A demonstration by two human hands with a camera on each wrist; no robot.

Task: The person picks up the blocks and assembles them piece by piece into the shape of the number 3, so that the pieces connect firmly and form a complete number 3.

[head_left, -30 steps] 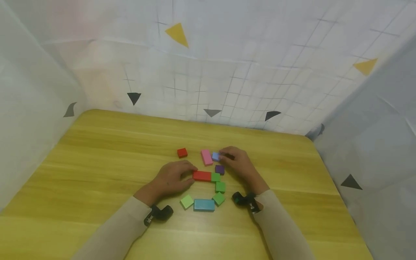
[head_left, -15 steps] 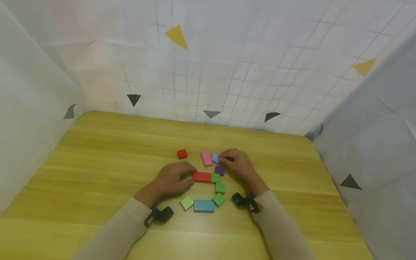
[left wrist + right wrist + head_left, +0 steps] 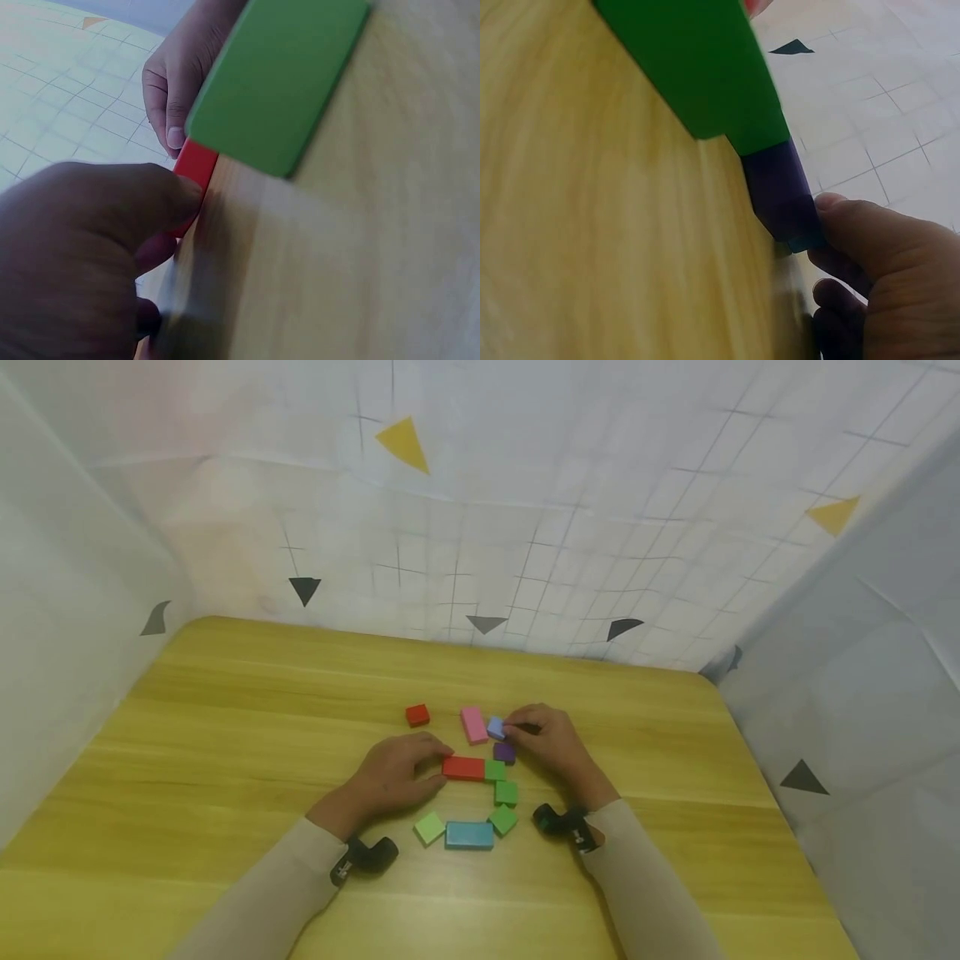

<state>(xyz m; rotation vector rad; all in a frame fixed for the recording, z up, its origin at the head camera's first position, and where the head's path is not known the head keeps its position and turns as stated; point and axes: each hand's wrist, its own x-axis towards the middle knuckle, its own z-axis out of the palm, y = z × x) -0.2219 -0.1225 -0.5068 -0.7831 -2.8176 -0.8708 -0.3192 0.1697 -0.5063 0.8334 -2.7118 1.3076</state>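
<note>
My left hand (image 3: 393, 772) holds the left end of a long red block (image 3: 463, 768) between thumb and fingers; the thumb lies against the red block (image 3: 196, 161) in the left wrist view. A green block (image 3: 494, 770) adjoins its right end. With thumb and index finger, my right hand (image 3: 551, 739) pinches a light blue block (image 3: 495, 727) at its right side. Just below that block is a purple block (image 3: 504, 753). To its left lies a pink block (image 3: 473, 725). In the right wrist view the blue block (image 3: 807, 241) is mostly hidden behind the purple one.
Below the red block, a second green block (image 3: 506, 793) and a turned green block (image 3: 503, 820) lead down to a long blue block (image 3: 469, 836). A light green block (image 3: 430, 828) sits left of it. A small red block (image 3: 417, 715) lies farther back on the wooden table (image 3: 262, 693).
My right hand has shifted the light blue block slightly toward the purple block and turned it a little. The left hand keeps its place at the red block. The head view has drifted slightly.
</note>
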